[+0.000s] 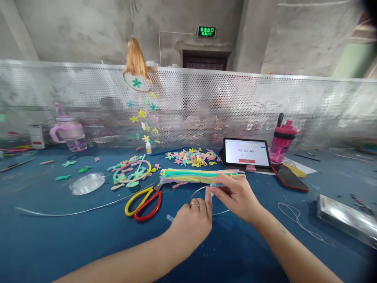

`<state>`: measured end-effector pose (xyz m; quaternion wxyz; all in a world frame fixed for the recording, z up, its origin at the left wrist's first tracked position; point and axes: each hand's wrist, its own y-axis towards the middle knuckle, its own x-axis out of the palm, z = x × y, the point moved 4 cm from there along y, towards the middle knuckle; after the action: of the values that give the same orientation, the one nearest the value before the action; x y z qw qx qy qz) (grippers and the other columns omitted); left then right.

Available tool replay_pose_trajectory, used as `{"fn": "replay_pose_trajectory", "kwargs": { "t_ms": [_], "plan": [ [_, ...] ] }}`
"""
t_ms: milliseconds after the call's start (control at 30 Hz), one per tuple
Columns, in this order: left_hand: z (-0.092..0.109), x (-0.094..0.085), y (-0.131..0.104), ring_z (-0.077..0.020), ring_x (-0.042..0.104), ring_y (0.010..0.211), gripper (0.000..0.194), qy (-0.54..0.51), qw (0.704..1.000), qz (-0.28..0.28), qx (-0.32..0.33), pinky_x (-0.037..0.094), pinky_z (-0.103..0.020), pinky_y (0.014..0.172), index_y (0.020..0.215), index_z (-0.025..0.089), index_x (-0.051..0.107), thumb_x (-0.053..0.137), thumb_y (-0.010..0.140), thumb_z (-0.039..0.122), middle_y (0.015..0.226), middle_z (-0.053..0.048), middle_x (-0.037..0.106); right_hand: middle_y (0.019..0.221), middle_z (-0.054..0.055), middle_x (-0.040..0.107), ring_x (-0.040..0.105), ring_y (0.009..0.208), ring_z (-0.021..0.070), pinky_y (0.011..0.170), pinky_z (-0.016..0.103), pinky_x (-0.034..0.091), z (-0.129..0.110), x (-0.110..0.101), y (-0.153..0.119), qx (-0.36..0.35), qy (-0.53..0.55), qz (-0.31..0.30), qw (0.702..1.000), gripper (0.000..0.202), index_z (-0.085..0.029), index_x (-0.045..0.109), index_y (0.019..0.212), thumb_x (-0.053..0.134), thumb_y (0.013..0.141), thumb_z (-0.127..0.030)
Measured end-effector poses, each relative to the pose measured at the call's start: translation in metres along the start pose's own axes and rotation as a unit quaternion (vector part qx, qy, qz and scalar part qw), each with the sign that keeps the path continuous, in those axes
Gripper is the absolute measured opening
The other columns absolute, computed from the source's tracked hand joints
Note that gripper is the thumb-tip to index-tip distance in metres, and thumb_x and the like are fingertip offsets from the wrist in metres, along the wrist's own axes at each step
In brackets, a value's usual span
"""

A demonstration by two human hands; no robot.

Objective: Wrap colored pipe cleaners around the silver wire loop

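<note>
My left hand [191,220], a ring on one finger, is closed around a thin metal hoop [198,191] and a light blue fuzzy stem. The stem's loose end [170,217] sticks out left of that hand. My right hand [238,196] meets it at the fingertips, pinching light blue fuzzy stem [217,184] against the hoop. The hoop's lower edge shows below my fingers; much of it is hidden. Just beyond the hands lies a banded bundle of pastel pipe cleaners [188,175]. Scissors [147,204] with one yellow and one red handle rest to the left.
Behind are a pile of fuzzy flowers [194,157], a glue bottle [148,147] and a tablet [246,152] showing a timer. Left lie a wrapped ring [132,172], a clear dish [87,183] and a long wire [73,214]. A phone [290,177] and metal box [347,218] are right.
</note>
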<state>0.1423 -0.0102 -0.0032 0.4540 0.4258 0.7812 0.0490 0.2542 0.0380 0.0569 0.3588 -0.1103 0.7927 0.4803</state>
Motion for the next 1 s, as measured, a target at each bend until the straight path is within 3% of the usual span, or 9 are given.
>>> {"fn": "replay_pose_trajectory", "kwargs": {
  "t_ms": [133,267,367,467,533,600,667,800,1000],
  "plan": [
    [0.009,0.006,-0.006,-0.0205,0.062,0.056,0.043,-0.011,1.000,-0.013,0.014,0.045,-0.026,0.040,0.114,0.002,0.057,0.050,0.071,0.006,0.073,-0.014,0.064,0.054,-0.006,0.037,0.031,0.047,0.0074,0.047,0.022,0.026,0.000,-0.002,0.001,-0.004,0.010,0.010,1.000,0.019,-0.018,0.053,0.072,0.051,0.087,-0.029],
    [0.006,0.001,-0.011,-0.0193,0.059,0.053,0.031,-0.091,0.993,0.016,0.070,0.041,-0.027,0.040,0.099,0.004,0.062,0.054,0.070,0.009,0.069,-0.009,0.062,0.053,-0.006,0.037,0.029,0.046,0.0071,0.047,0.021,0.026,0.001,-0.002,0.000,-0.009,0.008,0.016,1.000,0.020,-0.017,0.053,0.071,0.052,0.086,-0.029],
    [-0.018,-0.018,-0.008,-0.0150,0.052,0.049,0.009,-0.207,0.970,0.114,0.055,0.036,-0.027,0.044,0.073,0.015,0.058,0.052,0.078,0.018,0.059,-0.002,0.055,0.056,-0.005,0.043,0.035,0.050,0.0080,0.050,0.021,0.030,0.004,-0.003,0.000,-0.009,0.024,0.021,0.999,0.019,-0.017,0.054,0.072,0.052,0.087,-0.029],
    [-0.054,-0.029,-0.002,-0.0107,0.044,0.047,0.028,-0.357,0.918,0.163,-0.051,0.031,-0.025,0.047,0.059,0.017,0.046,0.046,0.085,0.023,0.052,0.002,0.046,0.061,-0.002,0.049,0.041,0.055,0.0092,0.053,0.021,0.033,0.006,-0.003,0.000,-0.004,0.045,0.010,0.999,0.019,-0.017,0.053,0.073,0.051,0.088,-0.030],
    [-0.072,-0.026,0.003,-0.0100,0.044,0.051,0.025,-0.451,0.868,0.155,-0.137,0.032,-0.024,0.050,0.064,0.016,0.048,0.044,0.088,0.023,0.056,0.002,0.047,0.060,-0.003,0.047,0.040,0.054,0.0090,0.052,0.021,0.032,0.006,-0.004,0.000,-0.004,0.047,0.005,0.999,0.019,-0.018,0.053,0.073,0.051,0.088,-0.030],
    [-0.078,-0.017,0.007,-0.0113,0.050,0.064,0.018,-0.527,0.821,0.124,-0.179,0.038,-0.024,0.059,0.078,0.016,0.053,0.043,0.090,0.026,0.070,0.000,0.055,0.058,-0.004,0.045,0.039,0.053,0.0087,0.051,0.022,0.031,0.004,-0.006,0.000,-0.007,0.043,0.004,0.999,0.020,-0.018,0.052,0.071,0.051,0.088,-0.029],
    [-0.073,-0.007,0.010,-0.0127,0.053,0.073,0.023,-0.605,0.776,0.067,-0.165,0.041,-0.025,0.068,0.085,0.016,0.055,0.038,0.093,0.030,0.078,-0.002,0.059,0.058,-0.004,0.045,0.039,0.053,0.0088,0.051,0.022,0.031,0.002,-0.006,0.001,-0.006,0.038,0.003,0.999,0.020,-0.018,0.051,0.071,0.049,0.088,-0.028],
    [-0.055,0.008,0.009,-0.0094,0.045,0.053,0.039,-0.713,0.685,-0.018,-0.151,0.037,-0.021,0.054,0.073,0.016,0.049,0.025,0.096,0.037,0.059,0.003,0.049,0.070,0.000,0.058,0.049,0.060,0.0102,0.058,0.023,0.037,0.001,-0.006,0.001,0.002,0.043,-0.007,0.999,0.014,-0.019,0.055,0.083,0.046,0.090,-0.026],
    [-0.056,0.011,0.008,-0.0095,0.039,0.054,0.042,-0.700,0.695,-0.004,-0.163,0.033,-0.022,0.054,0.063,0.017,0.043,0.028,0.096,0.038,0.057,0.003,0.043,0.078,0.002,0.064,0.056,0.069,0.0124,0.065,0.024,0.041,0.000,-0.007,0.001,-0.011,0.059,-0.002,0.998,0.013,-0.019,0.058,0.086,0.046,0.090,-0.023]
  ]
}}
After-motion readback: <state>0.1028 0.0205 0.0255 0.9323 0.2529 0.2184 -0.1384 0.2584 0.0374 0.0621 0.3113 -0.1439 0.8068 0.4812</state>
